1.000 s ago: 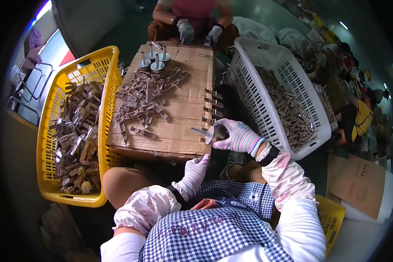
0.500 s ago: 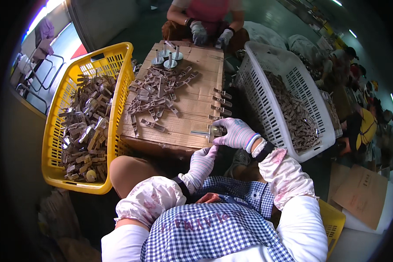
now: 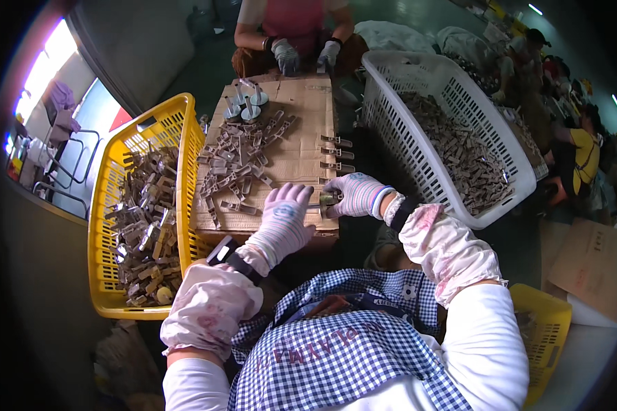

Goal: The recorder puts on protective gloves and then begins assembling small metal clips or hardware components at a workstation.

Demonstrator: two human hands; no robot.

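My right hand (image 3: 358, 196), in a striped knit glove, is closed at the right edge of a cardboard-topped block (image 3: 291, 103). Thumb and fingers pinch a small metal piece (image 3: 330, 201) there, partly hidden by the fingers. Over the near edge of the cardboard my left hand (image 3: 284, 218) is raised with fingers stretched out, gloved alike and holding nothing visible. Beyond it lies a loose heap of brown clips (image 3: 234, 156). Several more clips (image 3: 337, 153) sit in a row along the right edge, beyond my right hand.
A yellow basket (image 3: 190, 147) of clips with shiny metal parts stands at left. At right is a white basket (image 3: 424, 164) of brown clips. Upright rods on round bases (image 3: 251, 109) stand on the cardboard's far part. Across sits a person with gloved hands (image 3: 286, 57).
My left hand has lifted from beside my right hand, moved left and forward over the cardboard, and spread its fingers. The right hand stays at the edge. The whole view has shifted slightly.
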